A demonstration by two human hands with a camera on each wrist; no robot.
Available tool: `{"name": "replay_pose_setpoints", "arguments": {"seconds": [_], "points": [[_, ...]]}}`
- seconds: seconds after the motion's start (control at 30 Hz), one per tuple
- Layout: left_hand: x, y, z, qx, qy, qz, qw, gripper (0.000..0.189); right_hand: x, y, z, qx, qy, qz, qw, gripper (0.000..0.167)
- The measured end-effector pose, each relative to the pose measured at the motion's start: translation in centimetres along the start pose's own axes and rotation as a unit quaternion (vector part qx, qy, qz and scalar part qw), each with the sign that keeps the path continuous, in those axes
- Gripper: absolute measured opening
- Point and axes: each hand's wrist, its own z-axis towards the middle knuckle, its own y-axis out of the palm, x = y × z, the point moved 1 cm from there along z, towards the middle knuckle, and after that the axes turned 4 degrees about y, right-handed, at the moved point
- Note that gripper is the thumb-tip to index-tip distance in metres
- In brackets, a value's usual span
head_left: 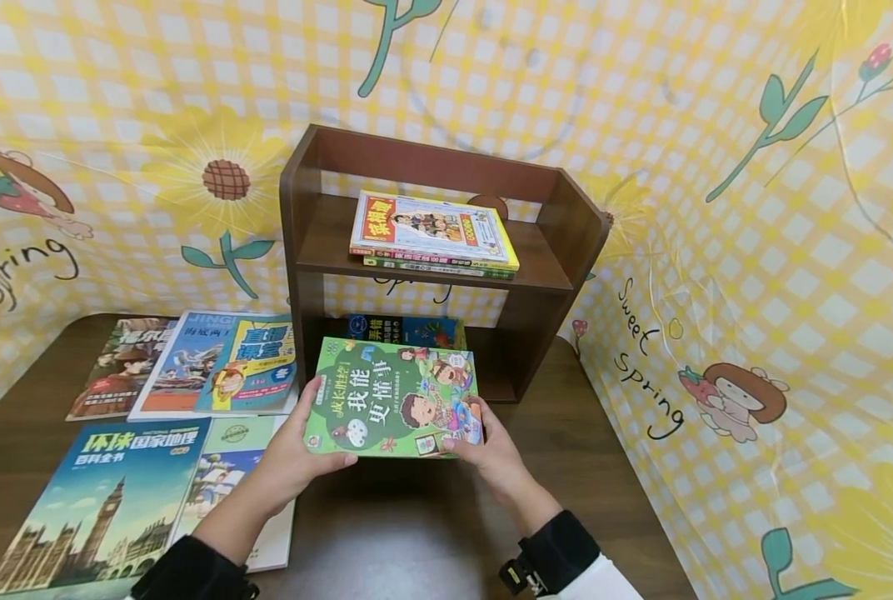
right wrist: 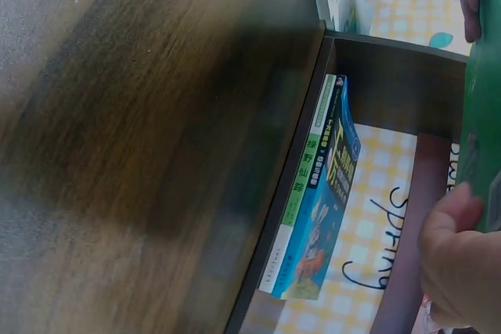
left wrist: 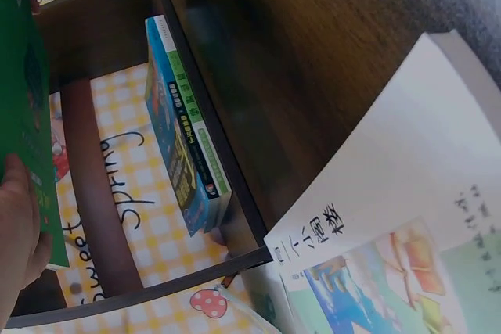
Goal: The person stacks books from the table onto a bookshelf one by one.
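A green picture book (head_left: 397, 400) with white Chinese lettering is held up in front of the dark brown shelf (head_left: 431, 150). My left hand (head_left: 300, 454) grips its left edge, thumb lying over the front cover. On the opposite edge my right hand (head_left: 495, 454) grips the lower corner, its thumb also on the cover. Behind the green book, a small stack with a blue book (head_left: 409, 330) lies on the lower shelf; the right wrist view shows a green-and-white spine (right wrist: 301, 185) under it. On the upper shelf lies a stack topped by a yellow-and-red book (head_left: 435, 227).
Left of the shelf, several books lie flat on the dark table (head_left: 604, 500), among them a Big Ben book (head_left: 102, 500), a yellow-and-blue book (head_left: 255, 362) and a brown-covered one (head_left: 120, 371). A yellow checked cloth (head_left: 716, 208) hangs behind and to the right.
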Motion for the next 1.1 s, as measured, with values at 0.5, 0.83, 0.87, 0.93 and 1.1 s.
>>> {"name": "replay_pose_setpoints", "arguments": {"seconds": [0.5, 0.83, 0.87, 0.93, 1.1], "points": [[-1.2, -0.3, 0.6, 0.010, 0.004, 0.006, 0.9999, 0.121, 0.8, 0.8, 0.4, 0.086, -0.008, -0.177, 0.9804, 0.117], [-1.3, -0.3, 0.8, 0.019, -0.010, 0.104, 0.9944, 0.127, 1.1, 0.7, 1.0, 0.089, -0.007, -0.198, 0.9761, 0.113], [-1.3, -0.3, 0.8, 0.016, -0.007, 0.109, 0.9939, 0.127, 1.1, 0.7, 1.0, 0.092, -0.007, -0.207, 0.9741, 0.113], [-1.4, -0.5, 1.0, 0.007, 0.000, 0.111, 0.9938, 0.127, 1.2, 0.7, 1.1, 0.099, -0.004, -0.222, 0.9700, 0.113], [-2.1, -0.7, 1.7, -0.013, 0.030, 0.096, 0.9948, 0.123, 1.3, 0.5, 1.5, 0.103, 0.003, -0.223, 0.9695, 0.111]]}}
